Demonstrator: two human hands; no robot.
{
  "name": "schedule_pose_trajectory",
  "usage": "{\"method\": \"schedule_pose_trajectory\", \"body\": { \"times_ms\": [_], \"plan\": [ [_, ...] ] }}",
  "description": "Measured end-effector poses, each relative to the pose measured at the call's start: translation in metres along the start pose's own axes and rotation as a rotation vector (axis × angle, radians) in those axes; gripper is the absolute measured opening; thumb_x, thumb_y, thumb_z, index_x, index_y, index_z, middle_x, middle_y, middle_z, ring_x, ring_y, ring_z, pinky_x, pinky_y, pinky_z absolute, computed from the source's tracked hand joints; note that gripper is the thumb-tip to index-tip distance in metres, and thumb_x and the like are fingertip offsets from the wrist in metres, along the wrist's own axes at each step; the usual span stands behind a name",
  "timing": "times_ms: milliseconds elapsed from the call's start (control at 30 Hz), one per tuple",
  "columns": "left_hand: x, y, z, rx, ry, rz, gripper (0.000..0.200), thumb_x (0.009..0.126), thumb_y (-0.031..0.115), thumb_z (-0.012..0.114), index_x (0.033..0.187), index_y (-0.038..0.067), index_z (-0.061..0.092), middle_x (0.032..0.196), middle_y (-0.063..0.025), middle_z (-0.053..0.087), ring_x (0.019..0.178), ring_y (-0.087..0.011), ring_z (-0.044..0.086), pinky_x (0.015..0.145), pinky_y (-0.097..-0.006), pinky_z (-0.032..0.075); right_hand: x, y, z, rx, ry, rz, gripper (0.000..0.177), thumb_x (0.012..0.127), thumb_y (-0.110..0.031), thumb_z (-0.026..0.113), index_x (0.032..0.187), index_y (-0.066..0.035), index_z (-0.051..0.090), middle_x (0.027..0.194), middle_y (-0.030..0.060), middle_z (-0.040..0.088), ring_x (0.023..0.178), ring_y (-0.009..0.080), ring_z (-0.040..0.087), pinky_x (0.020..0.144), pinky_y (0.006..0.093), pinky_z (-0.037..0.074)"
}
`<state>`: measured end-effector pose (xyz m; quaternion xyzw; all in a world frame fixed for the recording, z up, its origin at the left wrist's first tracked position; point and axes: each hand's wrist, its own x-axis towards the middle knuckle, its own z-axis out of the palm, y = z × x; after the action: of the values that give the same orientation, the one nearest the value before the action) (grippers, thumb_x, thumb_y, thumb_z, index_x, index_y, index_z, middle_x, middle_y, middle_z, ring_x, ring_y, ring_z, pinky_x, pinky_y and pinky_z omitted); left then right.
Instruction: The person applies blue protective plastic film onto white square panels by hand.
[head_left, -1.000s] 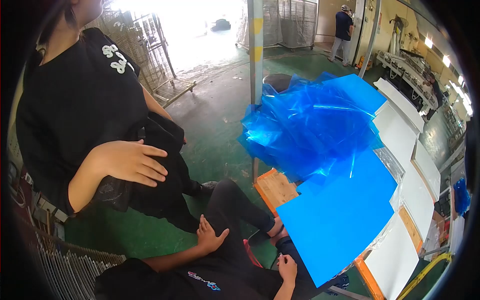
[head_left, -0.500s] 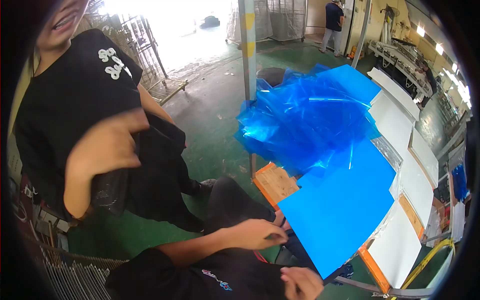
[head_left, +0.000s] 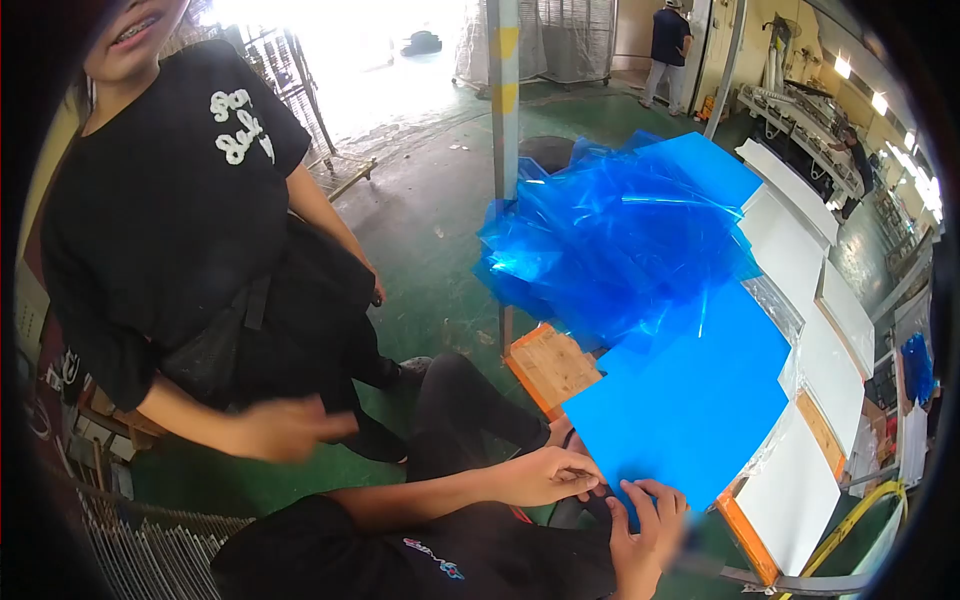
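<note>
A flat bright-blue sheet (head_left: 680,400) lies over the near part of the stack. At its near corner my right hand (head_left: 648,525) has fingers curled over the edge, with the thumb close to my left hand. My left hand (head_left: 550,475) is closed, fingertips pinched at the same edge just left of the right hand. What exactly lies between the fingertips is partly hidden. Beyond the sheet rises a crumpled heap of clear blue film (head_left: 620,235).
White panels (head_left: 785,510) with orange-edged boards lie along the right. A wooden board (head_left: 555,365) juts out left of the sheet. A metal post (head_left: 503,120) stands behind. To my left is a person in black (head_left: 180,200), one hand (head_left: 290,430) blurred.
My right hand has moved up onto the sheet's near corner. My left hand has shifted slightly right, to the edge. The other person's raised hand has dropped lower.
</note>
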<state>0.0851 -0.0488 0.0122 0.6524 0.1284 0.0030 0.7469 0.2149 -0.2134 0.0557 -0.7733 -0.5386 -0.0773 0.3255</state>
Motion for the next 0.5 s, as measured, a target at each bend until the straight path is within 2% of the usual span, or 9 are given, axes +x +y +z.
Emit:
{"method": "schedule_pose_trajectory", "body": {
  "times_ms": [67, 167, 267, 500],
  "plan": [
    [0.003, -0.003, 0.003, -0.106, -0.01, -0.012, 0.033, 0.105, 0.02, 0.05, 0.129, 0.0, 0.059, 0.119, -0.01, 0.065, 0.104, -0.0162, 0.065, 0.095, -0.031, 0.051, 0.0, 0.0, 0.0, 0.003, 0.013, 0.005, 0.024, 0.07, -0.01, 0.08, 0.092, -0.009, 0.071, 0.095, 0.0047, 0.063, 0.091, 0.0251, 0.057, 0.081, 0.0388, 0.042],
    [0.005, -0.003, 0.006, -0.108, 0.008, -0.037, 0.033, 0.104, 0.02, 0.051, 0.128, -0.002, 0.06, 0.118, -0.0101, 0.065, 0.104, -0.0162, 0.065, 0.095, -0.03, 0.051, 0.0, -0.002, -0.001, 0.019, 0.028, 0.017, 0.019, 0.07, -0.008, 0.079, 0.088, -0.008, 0.071, 0.091, 0.0046, 0.063, 0.087, 0.0245, 0.057, 0.078, 0.0376, 0.042],
    [0.006, -0.006, 0.01, -0.114, 0.031, 0.027, 0.032, 0.103, 0.02, 0.054, 0.121, -0.005, 0.062, 0.11, -0.0106, 0.067, 0.097, -0.015, 0.066, 0.091, -0.0281, 0.052, -0.002, -0.002, -0.001, 0.056, 0.038, 0.031, 0.016, 0.07, -0.004, 0.077, 0.084, -0.008, 0.07, 0.087, 0.0049, 0.062, 0.083, 0.0242, 0.056, 0.076, 0.0365, 0.041],
    [0.01, -0.019, 0.013, -0.178, 0.054, 0.011, 0.032, 0.103, 0.022, 0.055, 0.119, -0.004, 0.063, 0.11, -0.0098, 0.068, 0.097, -0.0143, 0.067, 0.088, -0.0266, 0.052, 0.001, -0.003, 0.001, 0.12, 0.02, 0.077, 0.013, 0.07, -0.001, 0.074, 0.081, -0.005, 0.069, 0.084, 0.0066, 0.061, 0.08, 0.0249, 0.055, 0.074, 0.0369, 0.041]
  ]
}}
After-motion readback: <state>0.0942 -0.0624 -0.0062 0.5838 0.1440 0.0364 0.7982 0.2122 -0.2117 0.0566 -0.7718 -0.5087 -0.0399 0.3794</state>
